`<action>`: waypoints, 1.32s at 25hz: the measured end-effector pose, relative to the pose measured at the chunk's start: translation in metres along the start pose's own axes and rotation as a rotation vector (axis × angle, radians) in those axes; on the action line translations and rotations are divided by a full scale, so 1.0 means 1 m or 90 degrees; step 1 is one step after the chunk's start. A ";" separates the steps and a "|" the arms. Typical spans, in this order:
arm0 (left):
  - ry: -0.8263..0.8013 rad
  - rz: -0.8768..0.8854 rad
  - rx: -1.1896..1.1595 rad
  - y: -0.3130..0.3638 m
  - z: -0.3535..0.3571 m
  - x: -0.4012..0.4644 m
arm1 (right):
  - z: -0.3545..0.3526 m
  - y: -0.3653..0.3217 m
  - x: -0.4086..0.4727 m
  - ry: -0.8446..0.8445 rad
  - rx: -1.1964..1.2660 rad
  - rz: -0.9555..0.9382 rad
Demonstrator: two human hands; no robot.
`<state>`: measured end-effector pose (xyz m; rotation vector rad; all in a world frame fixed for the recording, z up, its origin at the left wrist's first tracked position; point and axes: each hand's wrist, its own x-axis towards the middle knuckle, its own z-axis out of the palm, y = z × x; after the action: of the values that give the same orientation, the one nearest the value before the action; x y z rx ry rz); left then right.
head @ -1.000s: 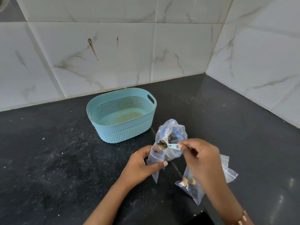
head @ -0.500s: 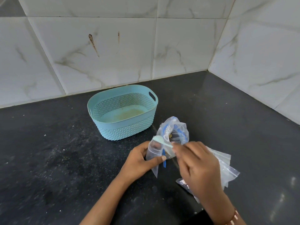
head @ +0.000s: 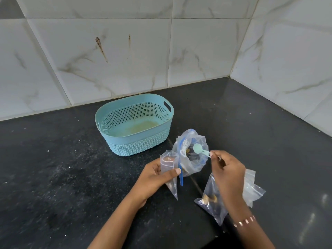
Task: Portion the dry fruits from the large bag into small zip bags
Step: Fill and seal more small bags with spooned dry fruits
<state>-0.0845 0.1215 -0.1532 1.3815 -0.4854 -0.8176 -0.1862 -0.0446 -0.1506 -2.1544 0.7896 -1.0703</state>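
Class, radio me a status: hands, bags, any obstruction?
Left hand grips small zip bag. Right hand pinches scoop over large bag. Filled bag beside. Nothing blocking.

clear flat filled zip bag (head: pixel 209 200): upper part hidden by right hand (head: pixel 227 169) | both forearms: cut off by bottom edge | large clear bag (head: pixel 193 159) contents: barely discernible

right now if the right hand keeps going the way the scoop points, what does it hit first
Probably the large bag: the right hand pinches the scoop, whose bowl is already at the bag's open mouth. The dry fruits lie inside; depth is unclear.
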 end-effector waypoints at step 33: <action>-0.029 -0.006 -0.238 0.000 0.015 0.026 | 0.029 -0.007 0.027 -0.263 -0.042 0.175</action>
<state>-0.0788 0.0921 -0.1551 1.0222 -0.3391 -0.8976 -0.1470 -0.0523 -0.1469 -2.1399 0.8941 -0.4448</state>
